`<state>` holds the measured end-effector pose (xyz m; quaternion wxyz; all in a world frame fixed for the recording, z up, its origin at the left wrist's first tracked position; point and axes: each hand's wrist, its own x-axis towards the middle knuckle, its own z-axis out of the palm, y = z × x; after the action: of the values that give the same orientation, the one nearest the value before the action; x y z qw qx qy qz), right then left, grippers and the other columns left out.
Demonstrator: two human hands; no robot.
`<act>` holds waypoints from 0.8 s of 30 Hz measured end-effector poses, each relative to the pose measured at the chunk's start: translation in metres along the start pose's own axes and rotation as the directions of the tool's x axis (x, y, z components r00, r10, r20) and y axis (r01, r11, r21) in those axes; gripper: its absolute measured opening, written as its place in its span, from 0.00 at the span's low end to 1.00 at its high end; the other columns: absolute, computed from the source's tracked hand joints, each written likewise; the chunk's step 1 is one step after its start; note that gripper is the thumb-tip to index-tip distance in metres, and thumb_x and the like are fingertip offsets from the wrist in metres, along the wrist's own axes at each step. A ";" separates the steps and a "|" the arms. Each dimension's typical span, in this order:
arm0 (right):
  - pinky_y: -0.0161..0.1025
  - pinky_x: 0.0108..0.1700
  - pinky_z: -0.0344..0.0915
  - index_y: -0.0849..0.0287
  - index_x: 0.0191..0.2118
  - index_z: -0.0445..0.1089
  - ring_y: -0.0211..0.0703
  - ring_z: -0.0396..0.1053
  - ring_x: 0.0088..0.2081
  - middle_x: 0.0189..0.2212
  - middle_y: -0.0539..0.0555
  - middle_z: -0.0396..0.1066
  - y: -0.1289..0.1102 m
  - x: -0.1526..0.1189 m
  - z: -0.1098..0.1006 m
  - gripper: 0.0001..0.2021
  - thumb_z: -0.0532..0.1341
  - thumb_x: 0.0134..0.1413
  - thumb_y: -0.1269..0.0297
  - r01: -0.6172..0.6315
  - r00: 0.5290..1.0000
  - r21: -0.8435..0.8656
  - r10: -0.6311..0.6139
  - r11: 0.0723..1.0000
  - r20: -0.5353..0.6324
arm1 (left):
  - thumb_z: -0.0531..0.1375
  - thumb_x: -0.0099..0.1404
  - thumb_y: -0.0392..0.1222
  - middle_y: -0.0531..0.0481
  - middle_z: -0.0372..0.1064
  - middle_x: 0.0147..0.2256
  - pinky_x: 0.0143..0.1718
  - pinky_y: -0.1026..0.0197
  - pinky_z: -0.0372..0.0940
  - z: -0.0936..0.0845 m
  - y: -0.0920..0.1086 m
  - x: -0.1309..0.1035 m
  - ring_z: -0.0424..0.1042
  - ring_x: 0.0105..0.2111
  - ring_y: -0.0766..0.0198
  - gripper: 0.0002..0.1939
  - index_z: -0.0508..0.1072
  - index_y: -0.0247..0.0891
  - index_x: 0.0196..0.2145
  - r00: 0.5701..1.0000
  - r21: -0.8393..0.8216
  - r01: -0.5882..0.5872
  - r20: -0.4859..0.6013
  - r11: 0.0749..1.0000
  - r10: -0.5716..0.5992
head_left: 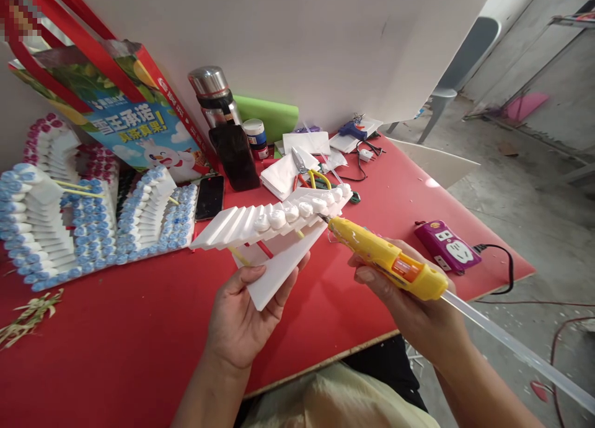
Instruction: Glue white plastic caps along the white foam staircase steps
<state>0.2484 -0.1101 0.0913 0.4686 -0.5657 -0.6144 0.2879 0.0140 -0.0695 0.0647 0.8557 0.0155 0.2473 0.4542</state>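
A white stepped foam model (279, 286) is gripped at its flat lower panel by my left hand (248, 310), thumb on top and fingers underneath. White rounded pieces line one edge of its steps, and a red and a yellow stick show inside it. My right hand (409, 304) is wrapped round a yellow glue gun (372, 248), with a long clear glue stick (515, 347) coming out of its back. The gun's nozzle touches or nearly touches the model's edge, beside the rounded pieces; any glue there is too small to make out.
On the red table (153, 341), blue-and-white models (95, 229) and a shopping bag (153, 124) stand left. A flask (218, 99), phones, pliers (318, 180) and white sheets lie behind. A purple power socket (446, 245) with a black cable sits right.
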 end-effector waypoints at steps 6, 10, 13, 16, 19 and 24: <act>0.40 0.36 0.71 0.57 0.39 0.69 0.44 0.72 0.34 0.33 0.53 0.72 0.002 -0.002 0.000 0.09 0.63 0.64 0.57 -0.044 0.999 -0.055 0.044 0.998 0.000 | 0.51 0.67 0.28 0.28 0.66 0.61 0.51 0.57 0.75 0.000 0.000 -0.001 0.70 0.57 0.44 0.44 0.30 0.34 0.73 1.000 0.015 -0.004 -0.027 1.000 0.004; 0.39 0.35 0.70 0.57 0.38 0.68 0.44 0.71 0.34 0.32 0.53 0.70 0.005 -0.003 0.000 0.10 0.62 0.64 0.56 -0.054 0.999 -0.095 0.054 0.994 0.001 | 0.51 0.67 0.28 0.26 0.66 0.61 0.50 0.57 0.75 0.001 0.000 -0.002 0.69 0.57 0.44 0.44 0.30 0.33 0.73 0.999 0.013 -0.003 -0.046 1.000 0.003; 0.39 0.34 0.70 0.57 0.37 0.68 0.44 0.71 0.34 0.31 0.53 0.70 0.006 -0.003 0.000 0.11 0.62 0.64 0.55 -0.058 0.998 -0.110 0.058 0.992 0.003 | 0.51 0.67 0.28 0.27 0.66 0.61 0.50 0.57 0.75 0.003 0.000 -0.003 0.70 0.57 0.43 0.43 0.33 0.34 0.73 0.998 0.011 -0.004 -0.063 1.000 0.004; 0.39 0.31 0.69 0.57 0.37 0.68 0.44 0.72 0.32 0.30 0.53 0.71 0.007 -0.003 0.001 0.11 0.62 0.64 0.54 -0.071 0.997 -0.127 0.071 0.989 -0.005 | 0.51 0.67 0.28 0.28 0.66 0.61 0.50 0.57 0.75 0.004 -0.001 -0.003 0.70 0.57 0.43 0.42 0.37 0.35 0.73 0.997 0.011 -0.002 -0.076 1.000 0.002; 0.39 0.29 0.68 0.57 0.37 0.69 0.44 0.72 0.31 0.30 0.53 0.72 0.007 -0.003 0.001 0.11 0.62 0.63 0.54 -0.072 0.997 -0.155 0.069 0.985 -0.027 | 0.51 0.68 0.28 0.29 0.66 0.61 0.51 0.57 0.75 0.004 -0.001 -0.003 0.70 0.58 0.44 0.41 0.39 0.35 0.73 0.998 0.004 0.002 -0.067 1.000 -0.002; 0.39 0.29 0.68 0.57 0.36 0.70 0.44 0.72 0.30 0.28 0.53 0.72 0.007 -0.003 0.002 0.12 0.63 0.62 0.53 -0.068 0.997 -0.162 0.063 0.984 -0.035 | 0.49 0.69 0.29 0.31 0.66 0.61 0.51 0.56 0.75 0.003 -0.001 -0.001 0.71 0.57 0.47 0.39 0.39 0.36 0.74 0.999 -0.013 0.012 -0.048 1.000 -0.012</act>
<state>0.2497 -0.1109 0.0833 0.4202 -0.6263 -0.6099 0.2433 0.0161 -0.0705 0.0677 0.8523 -0.0025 0.2652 0.4509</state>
